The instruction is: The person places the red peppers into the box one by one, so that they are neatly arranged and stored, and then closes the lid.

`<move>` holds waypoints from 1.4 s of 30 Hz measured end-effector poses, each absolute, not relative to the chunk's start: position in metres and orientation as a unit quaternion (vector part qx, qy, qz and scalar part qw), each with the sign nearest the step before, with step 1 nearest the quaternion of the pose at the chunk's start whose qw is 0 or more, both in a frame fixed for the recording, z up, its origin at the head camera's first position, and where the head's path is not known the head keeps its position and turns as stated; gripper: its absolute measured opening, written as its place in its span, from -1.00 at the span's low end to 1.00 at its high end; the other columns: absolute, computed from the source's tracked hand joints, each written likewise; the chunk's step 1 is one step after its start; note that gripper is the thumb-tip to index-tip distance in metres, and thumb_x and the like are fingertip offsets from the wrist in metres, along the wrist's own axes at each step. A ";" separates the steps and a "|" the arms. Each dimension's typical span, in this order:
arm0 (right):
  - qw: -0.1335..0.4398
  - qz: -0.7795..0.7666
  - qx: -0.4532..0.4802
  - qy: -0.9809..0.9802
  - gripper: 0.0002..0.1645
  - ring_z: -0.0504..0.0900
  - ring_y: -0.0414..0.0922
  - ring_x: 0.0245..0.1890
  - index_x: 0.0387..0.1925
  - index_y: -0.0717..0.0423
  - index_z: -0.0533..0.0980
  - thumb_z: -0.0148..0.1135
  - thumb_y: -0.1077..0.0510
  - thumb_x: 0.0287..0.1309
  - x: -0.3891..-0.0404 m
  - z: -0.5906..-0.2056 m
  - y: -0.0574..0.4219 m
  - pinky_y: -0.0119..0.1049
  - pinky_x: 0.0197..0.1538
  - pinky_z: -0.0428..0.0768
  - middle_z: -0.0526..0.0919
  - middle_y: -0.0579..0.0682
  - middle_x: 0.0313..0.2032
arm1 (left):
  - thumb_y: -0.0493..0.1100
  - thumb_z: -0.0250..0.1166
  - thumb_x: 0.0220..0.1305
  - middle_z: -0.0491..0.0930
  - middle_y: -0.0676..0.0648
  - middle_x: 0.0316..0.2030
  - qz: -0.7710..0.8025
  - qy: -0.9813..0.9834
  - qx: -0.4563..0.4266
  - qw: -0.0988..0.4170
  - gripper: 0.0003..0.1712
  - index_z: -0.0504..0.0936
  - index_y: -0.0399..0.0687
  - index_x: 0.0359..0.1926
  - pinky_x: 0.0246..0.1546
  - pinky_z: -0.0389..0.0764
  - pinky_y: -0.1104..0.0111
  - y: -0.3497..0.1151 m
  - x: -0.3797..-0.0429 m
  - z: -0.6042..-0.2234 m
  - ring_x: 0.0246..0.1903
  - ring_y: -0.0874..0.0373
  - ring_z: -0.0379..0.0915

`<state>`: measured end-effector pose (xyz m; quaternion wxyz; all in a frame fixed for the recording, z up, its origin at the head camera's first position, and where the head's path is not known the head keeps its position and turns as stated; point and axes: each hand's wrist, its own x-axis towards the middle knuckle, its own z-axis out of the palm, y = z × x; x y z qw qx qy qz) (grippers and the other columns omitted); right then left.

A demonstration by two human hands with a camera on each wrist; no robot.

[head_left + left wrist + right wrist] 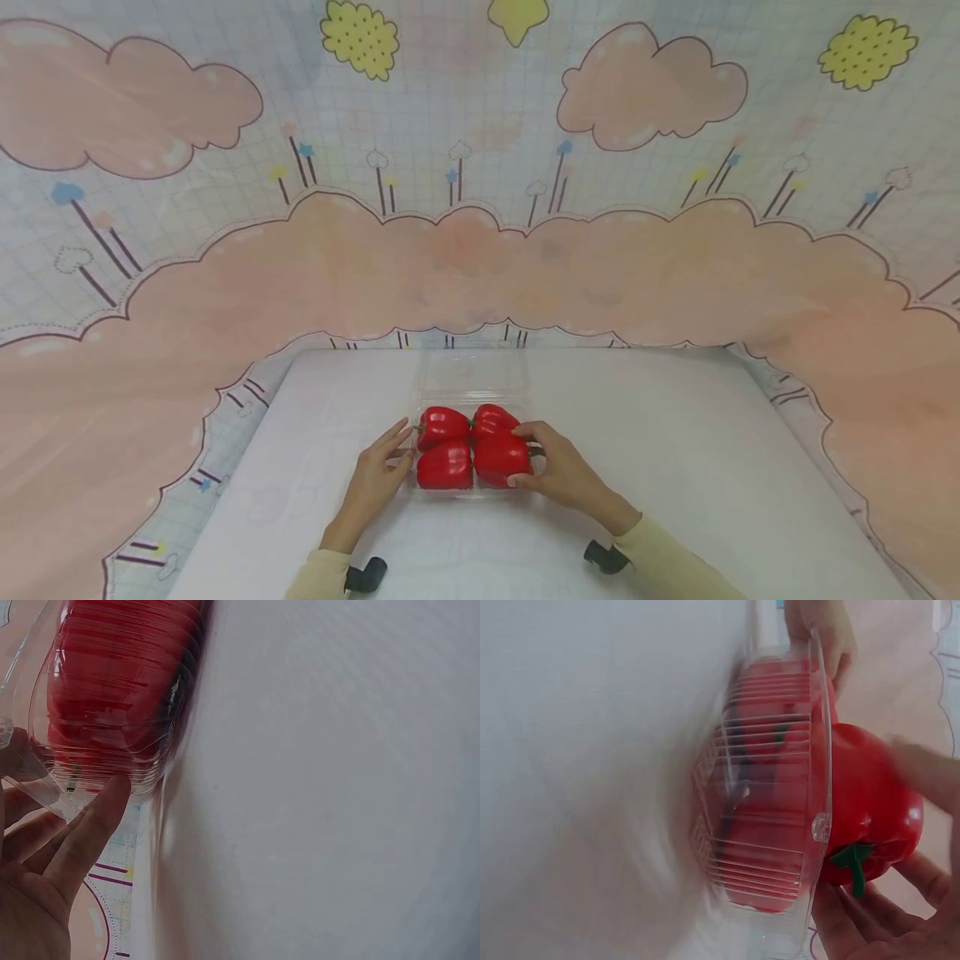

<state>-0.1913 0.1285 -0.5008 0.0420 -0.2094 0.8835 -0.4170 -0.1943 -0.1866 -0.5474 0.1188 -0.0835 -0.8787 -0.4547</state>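
Observation:
A clear plastic clamshell box (480,493) holds several red bell peppers, its lid (472,375) folded back at the far side. My right hand (566,471) grips the front right bell pepper (501,460), thumb on the near side and fingers on the far side. In the right wrist view this bell pepper (866,802) sits above the box rim, its green stem toward my palm. With fairly straight fingers, my left hand (378,475) touches the box's left wall. The left wrist view shows a fingertip (116,791) against the ribbed plastic.
The other bell peppers (444,465) lie inside the box, close together. A white tabletop (660,433) spreads around it, with a cloud-patterned sheet (480,275) behind and at the sides. Black wrist devices (606,557) show near both sleeves.

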 end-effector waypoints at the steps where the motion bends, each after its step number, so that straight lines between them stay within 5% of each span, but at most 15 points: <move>1: 0.044 -0.422 -0.207 0.881 -0.25 0.57 0.00 0.16 0.22 -0.03 0.35 0.47 -0.05 0.02 -0.191 -0.501 0.129 -0.11 0.09 0.70 0.51 -0.01 0.19 | -0.35 0.28 0.23 0.44 -0.15 0.34 -0.456 -0.879 -0.082 0.118 -0.50 0.55 -0.25 0.22 -0.20 0.75 0.34 -0.187 -0.194 -0.548 -0.08 -0.05 0.70; 6: 0.039 -0.448 -0.202 0.870 -0.31 0.60 0.04 0.14 0.23 0.01 0.38 0.39 -0.07 0.11 -0.192 -0.505 0.130 -0.04 0.12 0.68 0.54 0.05 0.18 | -0.34 0.29 0.23 0.44 -0.15 0.34 -0.454 -0.880 -0.078 0.115 -0.50 0.55 -0.22 0.22 -0.18 0.75 0.32 -0.186 -0.194 -0.549 -0.08 -0.04 0.70; 27: 0.002 -0.384 -0.231 0.894 -0.26 0.62 -0.06 0.03 0.17 -0.03 0.44 0.54 -0.01 -0.08 -0.190 -0.513 0.129 -0.21 0.01 0.73 0.59 -0.07 0.08 | -0.36 0.26 0.24 0.43 -0.16 0.34 -0.461 -0.876 -0.080 0.116 -0.50 0.54 -0.25 0.23 -0.22 0.75 0.37 -0.186 -0.194 -0.544 -0.09 -0.05 0.70; 36: 0.001 -0.379 -0.239 0.894 -0.41 0.64 -0.08 0.02 0.19 -0.01 0.47 0.39 0.01 0.12 -0.191 -0.513 0.132 -0.16 0.05 0.72 0.59 -0.05 0.12 | -0.34 0.27 0.25 0.43 -0.15 0.35 -0.455 -0.880 -0.075 0.111 -0.49 0.54 -0.23 0.24 -0.19 0.75 0.34 -0.184 -0.194 -0.544 -0.07 -0.05 0.70; 42: -0.009 -0.347 -0.255 0.902 -0.40 0.66 -0.08 -0.01 0.18 0.04 0.52 0.43 0.04 0.09 -0.192 -0.509 0.131 -0.13 0.06 0.71 0.64 0.00 0.11 | -0.34 0.28 0.24 0.43 -0.14 0.35 -0.451 -0.883 -0.071 0.112 -0.49 0.54 -0.22 0.24 -0.15 0.74 0.31 -0.185 -0.194 -0.545 -0.06 -0.04 0.70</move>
